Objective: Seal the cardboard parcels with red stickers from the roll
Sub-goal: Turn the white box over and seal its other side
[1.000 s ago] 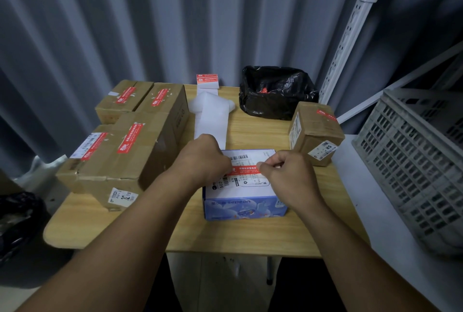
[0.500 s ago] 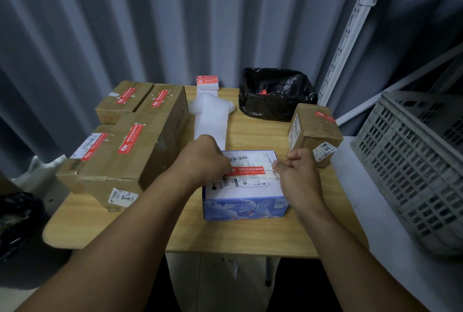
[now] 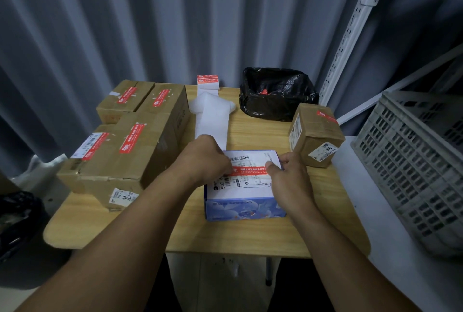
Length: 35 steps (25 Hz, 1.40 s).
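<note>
Hands have changed roles since a second ago. The right hand [image 3: 292, 179] then pinched the red sticker [image 3: 249, 170] near its middle; it has since slid to the sticker's 3 o'clock end. Its thumb now lies flat on that end, and its fingers curl round the far right edge of the blue-and-white box [image 3: 243, 209], gripping it. The left hand [image 3: 204, 161] has stayed at the sticker's 9 o'clock end, bent down over it. Its fingertips are hidden, so whether it presses or pinches cannot be told. The sticker lies flat across the box top, over a white shipping label. The box sits toward 6 o'clock on the wooden table [image 3: 225, 236], as before.

Counted: two hands and one blue-and-white box. One small cardboard parcel [image 3: 317, 136] stands at 3 o'clock and bears one red sticker. One stack of brown parcels [image 3: 130, 141] sits at 9 o'clock and shows four red stickers; how many boxes make it up is unclear. One sticker roll [image 3: 207, 80] stands at 12 o'clock, and one white backing strip [image 3: 212, 123] trails from it toward the left hand. One black bag [image 3: 275, 96] sits at 1 o'clock. One grey crate [image 3: 413, 161] stands off the table, at 3 o'clock.
</note>
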Each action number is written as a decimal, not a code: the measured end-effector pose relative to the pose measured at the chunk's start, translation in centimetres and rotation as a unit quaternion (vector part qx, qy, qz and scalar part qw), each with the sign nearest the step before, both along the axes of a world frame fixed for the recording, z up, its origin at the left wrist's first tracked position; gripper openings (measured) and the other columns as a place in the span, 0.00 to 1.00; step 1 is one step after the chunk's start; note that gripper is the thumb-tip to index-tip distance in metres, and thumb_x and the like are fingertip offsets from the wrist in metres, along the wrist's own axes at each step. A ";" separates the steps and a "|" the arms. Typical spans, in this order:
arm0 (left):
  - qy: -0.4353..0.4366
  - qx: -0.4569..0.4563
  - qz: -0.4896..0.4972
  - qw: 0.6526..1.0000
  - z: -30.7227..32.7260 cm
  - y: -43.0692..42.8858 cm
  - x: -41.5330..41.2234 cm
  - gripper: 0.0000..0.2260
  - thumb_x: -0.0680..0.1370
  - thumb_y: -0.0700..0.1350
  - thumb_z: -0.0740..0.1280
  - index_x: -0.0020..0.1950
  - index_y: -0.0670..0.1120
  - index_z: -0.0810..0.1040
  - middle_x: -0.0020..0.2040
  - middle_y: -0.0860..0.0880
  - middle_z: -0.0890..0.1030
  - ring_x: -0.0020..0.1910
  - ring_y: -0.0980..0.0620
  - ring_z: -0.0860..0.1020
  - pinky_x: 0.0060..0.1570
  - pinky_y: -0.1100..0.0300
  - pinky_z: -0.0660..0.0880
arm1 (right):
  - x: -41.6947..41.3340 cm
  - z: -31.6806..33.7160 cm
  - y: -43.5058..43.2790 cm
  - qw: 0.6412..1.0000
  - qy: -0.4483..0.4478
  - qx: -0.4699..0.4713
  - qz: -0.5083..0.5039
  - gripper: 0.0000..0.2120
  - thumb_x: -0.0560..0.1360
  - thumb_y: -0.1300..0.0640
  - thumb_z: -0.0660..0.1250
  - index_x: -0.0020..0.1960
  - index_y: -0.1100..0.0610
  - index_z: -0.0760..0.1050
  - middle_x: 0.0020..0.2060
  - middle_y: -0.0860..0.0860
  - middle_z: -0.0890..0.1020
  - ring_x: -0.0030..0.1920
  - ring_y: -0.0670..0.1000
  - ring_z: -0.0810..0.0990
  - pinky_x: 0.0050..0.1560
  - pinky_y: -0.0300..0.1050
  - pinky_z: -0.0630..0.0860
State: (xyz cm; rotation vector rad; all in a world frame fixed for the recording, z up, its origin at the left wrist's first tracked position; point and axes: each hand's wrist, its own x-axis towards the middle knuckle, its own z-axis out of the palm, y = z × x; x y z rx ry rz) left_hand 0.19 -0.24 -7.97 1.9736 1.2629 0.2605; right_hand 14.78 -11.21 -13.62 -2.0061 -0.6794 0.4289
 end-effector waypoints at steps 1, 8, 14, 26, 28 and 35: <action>-0.003 0.000 -0.001 1.000 0.0 0.0 0.0 0.07 0.71 0.43 0.76 0.42 0.40 0.84 0.37 0.44 0.85 0.38 0.47 0.84 0.40 0.53 0.81 | -0.1 0.1 0.0 1.000 -0.012 -0.010 0.000 0.10 0.76 0.45 0.66 0.51 0.49 0.70 0.52 0.49 0.79 0.52 0.54 0.80 0.55 0.56 0.77; -0.021 -0.009 -0.005 1.000 0.3 -0.2 -0.1 0.05 0.72 0.42 0.75 0.45 0.41 0.84 0.41 0.43 0.85 0.41 0.46 0.84 0.47 0.49 0.83 | -1.0 0.9 -0.3 0.992 -0.105 -0.075 0.013 0.30 0.72 0.37 0.71 0.64 0.52 0.67 0.61 0.51 0.76 0.62 0.57 0.75 0.57 0.53 0.75; -0.024 -0.020 -0.006 0.999 0.1 0.2 0.0 0.05 0.71 0.42 0.75 0.43 0.40 0.85 0.39 0.43 0.85 0.40 0.46 0.84 0.47 0.48 0.83 | -1.8 1.6 -0.1 0.977 -0.160 -0.136 0.034 0.38 0.71 0.31 0.67 0.72 0.53 0.63 0.68 0.54 0.70 0.69 0.58 0.69 0.63 0.54 0.72; -0.033 -0.036 -0.004 0.999 0.0 0.4 -0.2 0.05 0.72 0.42 0.75 0.43 0.40 0.84 0.39 0.42 0.85 0.41 0.45 0.84 0.47 0.47 0.82 | -1.9 1.6 -0.6 0.978 -0.156 -0.131 0.050 0.41 0.70 0.31 0.68 0.74 0.52 0.61 0.69 0.53 0.69 0.70 0.57 0.66 0.64 0.53 0.71; -0.030 -0.033 -0.007 0.999 -0.1 0.4 -0.2 0.06 0.71 0.43 0.75 0.41 0.40 0.85 0.38 0.42 0.85 0.40 0.44 0.84 0.45 0.47 0.82 | -2.3 1.9 -0.4 0.971 -0.174 -0.152 0.053 0.43 0.68 0.28 0.68 0.72 0.53 0.62 0.69 0.53 0.69 0.70 0.57 0.66 0.62 0.53 0.70; -0.035 -0.032 -0.004 0.999 0.2 -0.1 -0.3 0.05 0.72 0.42 0.74 0.44 0.41 0.84 0.40 0.43 0.85 0.41 0.46 0.84 0.47 0.49 0.83 | -1.7 2.0 -0.6 0.982 -0.121 -0.128 0.068 0.37 0.72 0.36 0.69 0.73 0.53 0.63 0.69 0.53 0.69 0.72 0.57 0.64 0.66 0.54 0.68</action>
